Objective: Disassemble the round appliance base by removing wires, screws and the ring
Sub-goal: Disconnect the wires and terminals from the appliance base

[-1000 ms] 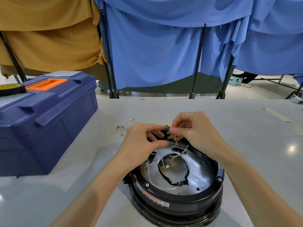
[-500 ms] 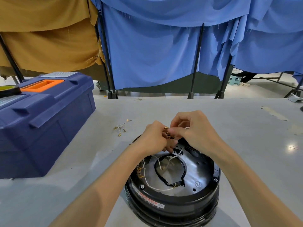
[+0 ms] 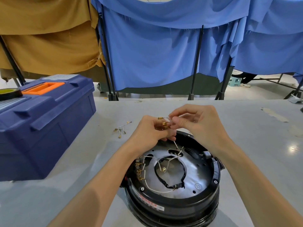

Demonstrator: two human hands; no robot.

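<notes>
Black round appliance base [image 3: 172,190] at table's near edge; left hand [image 3: 151,131] and right hand [image 3: 195,123] pinch white brass-tipped wires [image 3: 164,122]; loose wire bundle [image 3: 121,129] already off; screws, ring remain.

Hidden behind the left hand [image 3: 151,131]: far rim of the round base [image 3: 172,203]; toolbox [image 3: 44,122] cut off at left edge.

Toolbox [image 3: 44,123] blocks L side, loose wire bits [image 3: 121,129] beside, table [image 3: 254,145] R open
</notes>
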